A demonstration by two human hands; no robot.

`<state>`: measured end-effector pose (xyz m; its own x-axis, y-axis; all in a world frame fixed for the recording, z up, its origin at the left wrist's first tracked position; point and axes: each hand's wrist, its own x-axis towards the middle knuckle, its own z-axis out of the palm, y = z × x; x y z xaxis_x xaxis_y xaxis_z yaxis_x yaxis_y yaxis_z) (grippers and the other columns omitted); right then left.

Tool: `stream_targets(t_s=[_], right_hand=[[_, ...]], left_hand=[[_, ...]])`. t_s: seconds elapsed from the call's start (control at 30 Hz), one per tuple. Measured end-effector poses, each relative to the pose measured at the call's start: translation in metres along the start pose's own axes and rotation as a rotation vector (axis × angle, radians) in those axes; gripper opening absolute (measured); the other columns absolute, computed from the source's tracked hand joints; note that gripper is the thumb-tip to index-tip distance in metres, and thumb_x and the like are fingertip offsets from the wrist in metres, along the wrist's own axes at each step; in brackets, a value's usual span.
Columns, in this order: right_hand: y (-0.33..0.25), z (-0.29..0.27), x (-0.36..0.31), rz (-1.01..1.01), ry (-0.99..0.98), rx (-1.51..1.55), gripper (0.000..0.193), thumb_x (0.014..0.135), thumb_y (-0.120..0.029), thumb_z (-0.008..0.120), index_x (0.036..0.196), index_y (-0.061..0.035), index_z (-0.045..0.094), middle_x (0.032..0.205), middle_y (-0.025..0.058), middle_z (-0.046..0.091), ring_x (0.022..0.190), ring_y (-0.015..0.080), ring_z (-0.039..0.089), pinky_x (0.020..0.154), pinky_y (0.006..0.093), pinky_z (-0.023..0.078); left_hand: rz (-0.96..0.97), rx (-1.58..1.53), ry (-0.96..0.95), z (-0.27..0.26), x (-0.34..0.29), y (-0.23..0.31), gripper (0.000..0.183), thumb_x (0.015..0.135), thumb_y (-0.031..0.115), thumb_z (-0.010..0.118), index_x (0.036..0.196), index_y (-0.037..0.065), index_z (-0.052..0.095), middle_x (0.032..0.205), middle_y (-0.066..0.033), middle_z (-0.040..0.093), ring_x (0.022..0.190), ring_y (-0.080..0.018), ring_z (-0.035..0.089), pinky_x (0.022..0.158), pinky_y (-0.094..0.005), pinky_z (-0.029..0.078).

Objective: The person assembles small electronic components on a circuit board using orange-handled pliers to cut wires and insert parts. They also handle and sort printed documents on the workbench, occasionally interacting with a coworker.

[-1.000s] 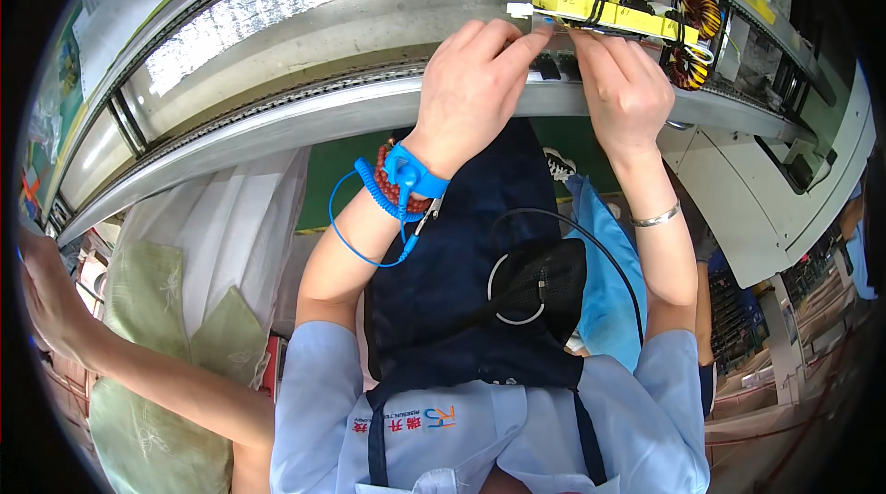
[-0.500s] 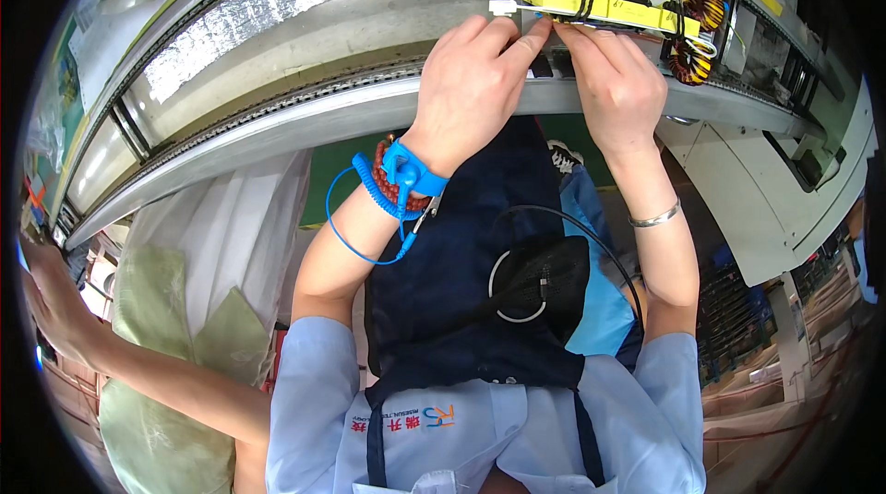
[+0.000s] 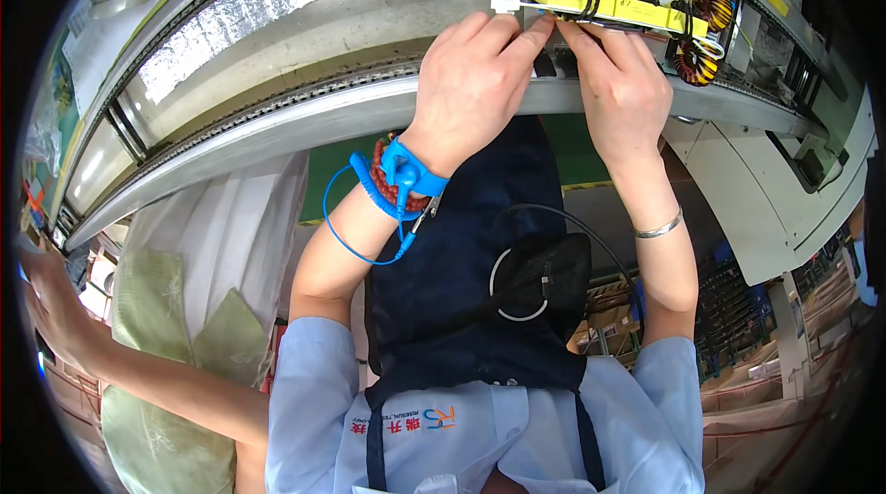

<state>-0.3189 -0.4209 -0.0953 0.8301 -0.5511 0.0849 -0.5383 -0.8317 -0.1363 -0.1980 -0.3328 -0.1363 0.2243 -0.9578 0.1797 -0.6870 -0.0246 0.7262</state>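
Both hands meet at the near edge of a circuit board (image 3: pixel 637 31) at the upper right. My left hand (image 3: pixel 471 88) is closed, thumb and forefinger pressed together beside the board's left end; whatever is in the pinch is hidden. Close by on the right, my right hand (image 3: pixel 623 93) is also closed, its fingertips almost touching the left ones and its grip hidden too. The board carries yellow-wrapped blocks (image 3: pixel 628 8) with black ties, plus copper-and-black ring coils (image 3: pixel 710 2) at its right. A white plastic piece (image 3: pixel 505 4) juts out above my left fingers.
A metal conveyor rail (image 3: pixel 360 105) with a chain runs across in front of me. Silver foil (image 3: pixel 305 0) lines the far side. My left wrist wears a blue coiled strap (image 3: pixel 406 171). Another person's arm (image 3: pixel 175 388) reaches in at the left; a white panel (image 3: pixel 757 208) stands right.
My hands stay at the board's edge with only slight finger shifts. The board has moved marginally. A blue-clad leg and shoe beyond my apron have gone from view.
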Motion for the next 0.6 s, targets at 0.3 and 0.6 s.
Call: stream_targets(t_s=[0.3,0.6], right_hand=[[0.002,0.002,0.001,-0.039,0.046,-0.032,0.026,0.061,-0.009,0.059,0.087,-0.0101,0.062,0.077,-0.0045,0.055,0.063,0.0103,0.053,0.052,0.0211,0.044],[0.001,0.001,0.009,-0.277,0.010,-0.255,0.007,0.059,-0.012,0.056,0.058,-0.0118,0.048,0.055,-0.0024,0.040,0.050,0.0081,0.049,0.043,0.0203,0.039]], left_hand=[[-0.079,-0.119,0.089,-0.005,0.001,0.002,0.026,0.067,-0.003,0.056,0.091,0.005,0.060,0.070,-0.0074,0.054,0.064,-0.0234,0.052,0.057,-0.0310,0.043],[-0.091,-0.141,0.068,-0.001,-0.001,0.000,0.023,0.066,0.001,0.057,0.089,0.005,0.059,0.070,-0.0067,0.052,0.064,-0.0236,0.051,0.056,-0.0326,0.043]])
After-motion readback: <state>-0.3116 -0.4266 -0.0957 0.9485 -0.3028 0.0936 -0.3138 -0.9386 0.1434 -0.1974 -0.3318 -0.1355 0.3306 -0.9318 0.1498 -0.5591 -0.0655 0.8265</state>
